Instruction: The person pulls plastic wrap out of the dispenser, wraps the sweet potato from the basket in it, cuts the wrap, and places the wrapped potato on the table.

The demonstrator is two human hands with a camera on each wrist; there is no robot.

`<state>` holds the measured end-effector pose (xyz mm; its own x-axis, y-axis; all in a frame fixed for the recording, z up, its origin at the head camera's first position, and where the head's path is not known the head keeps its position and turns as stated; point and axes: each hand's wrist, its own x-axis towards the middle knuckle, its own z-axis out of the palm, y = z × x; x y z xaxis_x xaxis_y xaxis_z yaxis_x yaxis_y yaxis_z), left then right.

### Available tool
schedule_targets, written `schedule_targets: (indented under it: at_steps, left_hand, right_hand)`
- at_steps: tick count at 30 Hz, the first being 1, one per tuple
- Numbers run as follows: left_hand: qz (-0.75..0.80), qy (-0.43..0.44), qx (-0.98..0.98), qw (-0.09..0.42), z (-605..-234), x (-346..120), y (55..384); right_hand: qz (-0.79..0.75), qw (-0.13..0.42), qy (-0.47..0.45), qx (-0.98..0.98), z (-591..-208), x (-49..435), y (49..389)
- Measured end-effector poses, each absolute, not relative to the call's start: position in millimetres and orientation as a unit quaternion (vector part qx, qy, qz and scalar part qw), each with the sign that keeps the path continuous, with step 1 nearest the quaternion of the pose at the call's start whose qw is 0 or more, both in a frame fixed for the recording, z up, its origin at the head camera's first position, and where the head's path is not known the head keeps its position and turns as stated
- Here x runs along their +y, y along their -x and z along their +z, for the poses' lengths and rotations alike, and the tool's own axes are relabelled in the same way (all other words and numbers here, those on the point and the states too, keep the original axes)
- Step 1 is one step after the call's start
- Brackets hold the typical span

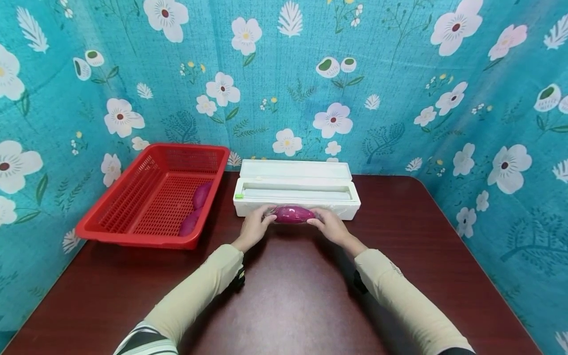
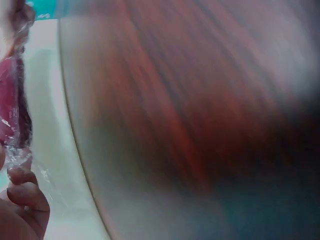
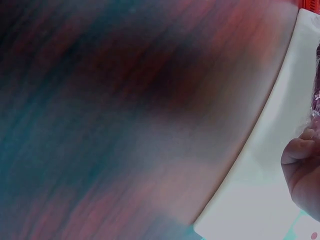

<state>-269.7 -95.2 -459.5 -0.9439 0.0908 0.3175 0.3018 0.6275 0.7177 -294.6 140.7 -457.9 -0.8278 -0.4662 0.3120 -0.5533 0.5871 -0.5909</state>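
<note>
Fingers of the left hand [image 1: 254, 228] and the right hand [image 1: 333, 227] are bent in around the two ends of a purple sweet potato [image 1: 293, 214], thumbs on the near side, in the head view. Clear plastic wrap [image 1: 288, 207] covers its glossy skin. It sits between the hands, in front of the white box [image 1: 248, 209], whose lid [image 1: 295, 170] stands raised at the back; a clear roll [image 1: 297, 194] lies inside. To judge by its look, the sweet potato is firm, moderately heavy for its size and unlikely to bruise from a light squeeze. Its wrap seems thin and flimsy, prone to cling, wrinkle or tear, and the smooth surface may slip. The tapered ends look like the best places to take hold, leaving the rounded middle free. Two more sweet potatoes [image 1: 201, 195] lie along the right side of the red basket [image 1: 155, 240], on the dark table [image 1: 301, 296].

From the left wrist, the left hand's thumb and fingers are closed together on crinkled wrap at one end of the sweet potato; the white box runs just beside them.

From the right wrist, the right hand's fingers are curled in at the wrapped end; the frame edge cuts off most of the sweet potato, so their exact contact cannot be told.
</note>
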Motion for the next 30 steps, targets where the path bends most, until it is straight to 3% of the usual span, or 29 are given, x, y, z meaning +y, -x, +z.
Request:
schedule_targets:
  at_steps: [8, 13, 20, 30]
  left_hand:
    - [-0.414, 0.175, -0.879, 0.16, -457.1, -101.1, 273.9]
    - [-0.399, 0.186, -0.884, 0.155, -459.5, -102.7, 274.0]
    - [-0.383, 0.178, -0.891, 0.166, -457.6, -101.1, 271.7]
    - [-0.368, 0.191, -0.896, 0.161, -455.1, -100.5, 278.3]
  right_hand:
    - [0.338, 0.042, -0.272, -0.9, -454.9, 139.2, 298.7]
    - [0.355, 0.043, -0.266, -0.895, -455.6, 138.7, 298.3]
    - [0.438, 0.006, -0.25, -0.863, -460.8, 138.1, 297.7]
    - [0.415, 0.028, -0.264, -0.87, -457.1, 134.2, 298.8]
